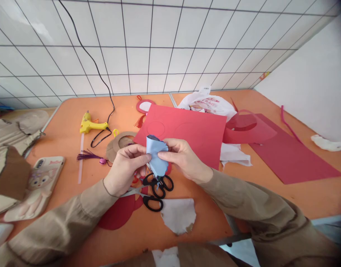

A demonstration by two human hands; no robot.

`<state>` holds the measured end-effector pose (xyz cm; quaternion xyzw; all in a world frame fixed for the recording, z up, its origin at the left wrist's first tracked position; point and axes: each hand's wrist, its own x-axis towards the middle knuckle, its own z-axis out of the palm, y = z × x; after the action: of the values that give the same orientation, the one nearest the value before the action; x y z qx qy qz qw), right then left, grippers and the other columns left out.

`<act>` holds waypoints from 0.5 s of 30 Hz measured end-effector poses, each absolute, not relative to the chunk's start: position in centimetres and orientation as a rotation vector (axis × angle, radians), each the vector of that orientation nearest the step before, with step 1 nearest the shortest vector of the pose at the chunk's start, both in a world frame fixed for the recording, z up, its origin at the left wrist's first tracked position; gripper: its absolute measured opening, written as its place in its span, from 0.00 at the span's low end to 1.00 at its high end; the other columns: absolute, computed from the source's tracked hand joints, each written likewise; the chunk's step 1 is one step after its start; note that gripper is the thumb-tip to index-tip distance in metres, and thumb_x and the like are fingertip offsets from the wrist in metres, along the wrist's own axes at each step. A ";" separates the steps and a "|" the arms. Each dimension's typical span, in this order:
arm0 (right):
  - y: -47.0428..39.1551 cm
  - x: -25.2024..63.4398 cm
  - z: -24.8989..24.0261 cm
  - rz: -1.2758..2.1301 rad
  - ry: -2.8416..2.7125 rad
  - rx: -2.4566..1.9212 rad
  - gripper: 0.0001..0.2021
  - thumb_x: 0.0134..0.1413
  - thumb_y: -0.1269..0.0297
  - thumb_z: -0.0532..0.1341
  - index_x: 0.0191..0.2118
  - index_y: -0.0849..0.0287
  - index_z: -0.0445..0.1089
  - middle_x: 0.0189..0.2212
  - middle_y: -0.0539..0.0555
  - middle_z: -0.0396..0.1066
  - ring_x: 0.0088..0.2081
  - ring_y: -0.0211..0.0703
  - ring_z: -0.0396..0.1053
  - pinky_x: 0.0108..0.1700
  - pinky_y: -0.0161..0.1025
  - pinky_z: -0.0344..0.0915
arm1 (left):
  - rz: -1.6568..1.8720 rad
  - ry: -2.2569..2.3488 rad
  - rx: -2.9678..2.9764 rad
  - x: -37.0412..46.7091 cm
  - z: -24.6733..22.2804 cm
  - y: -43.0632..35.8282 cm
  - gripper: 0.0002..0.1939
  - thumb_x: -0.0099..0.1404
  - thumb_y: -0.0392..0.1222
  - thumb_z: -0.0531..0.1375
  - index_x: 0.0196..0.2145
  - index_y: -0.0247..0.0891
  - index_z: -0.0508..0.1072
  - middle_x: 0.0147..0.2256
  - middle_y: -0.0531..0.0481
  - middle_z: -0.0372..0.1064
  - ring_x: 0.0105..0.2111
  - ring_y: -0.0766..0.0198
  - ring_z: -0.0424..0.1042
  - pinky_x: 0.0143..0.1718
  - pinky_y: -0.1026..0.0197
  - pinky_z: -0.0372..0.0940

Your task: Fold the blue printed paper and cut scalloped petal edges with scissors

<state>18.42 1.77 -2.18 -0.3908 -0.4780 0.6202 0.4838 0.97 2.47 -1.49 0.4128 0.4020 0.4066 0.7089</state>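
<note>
A folded light blue piece (pixel 157 155) with a scalloped right edge is held up over the table's middle. My left hand (pixel 128 167) pinches its left side between thumb and fingers. On its right edge, the thumb and fingers of my right hand (pixel 184 157) are closed. Black-handled scissors (pixel 153 203) lie just below the hands, with more black handles beside them. Behind the piece is a large red sheet (pixel 198 129) with faint round outlines. A whitish scrap (pixel 178 215) lies nearer to me, and a dark red round piece (pixel 118 213) is partly under my left forearm.
A yellow glue gun (pixel 92 124) with a black cord, a purple tassel (pixel 89 155) and cardboard rings (pixel 111 148) are at the left. Farther left are a phone (pixel 38 187) and cardboard (pixel 13 170). A white plastic bag (pixel 212 104) and a dark red sheet (pixel 292 155) are at the right.
</note>
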 end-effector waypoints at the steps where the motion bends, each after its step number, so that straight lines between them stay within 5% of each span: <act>1: 1.8 18.4 -2.2 1.544 -1.112 -0.936 0.05 0.42 0.68 0.67 0.28 0.61 0.73 0.22 0.46 0.69 0.23 0.32 0.64 0.26 0.31 0.61 | 0.918 0.872 0.898 0.9 -1.5 2.5 0.08 0.50 0.38 0.70 0.26 0.35 0.76 0.15 0.57 0.68 0.12 0.75 0.62 0.13 0.73 0.55; 10: 1.9 18.6 -2.2 1.742 -0.950 -0.866 0.04 0.41 0.67 0.67 0.27 0.58 0.74 0.17 0.45 0.70 0.16 0.31 0.64 0.20 0.30 0.62 | 0.934 0.700 0.832 0.3 -2.0 2.9 0.05 0.49 0.38 0.72 0.26 0.39 0.81 0.15 0.56 0.68 0.12 0.76 0.61 0.14 0.74 0.55; 15: 1.6 18.8 -1.7 1.474 -1.239 -0.870 0.04 0.44 0.73 0.64 0.28 0.59 0.76 0.22 0.47 0.74 0.22 0.32 0.68 0.26 0.31 0.66 | 0.833 0.639 0.864 -0.2 -2.0 3.3 0.10 0.51 0.45 0.70 0.27 0.35 0.81 0.16 0.51 0.71 0.15 0.69 0.67 0.15 0.70 0.62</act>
<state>18.78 1.65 -1.67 -0.3585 -0.5106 0.6073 0.4919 -0.22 3.28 -1.98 0.3997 0.2955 0.3853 0.7775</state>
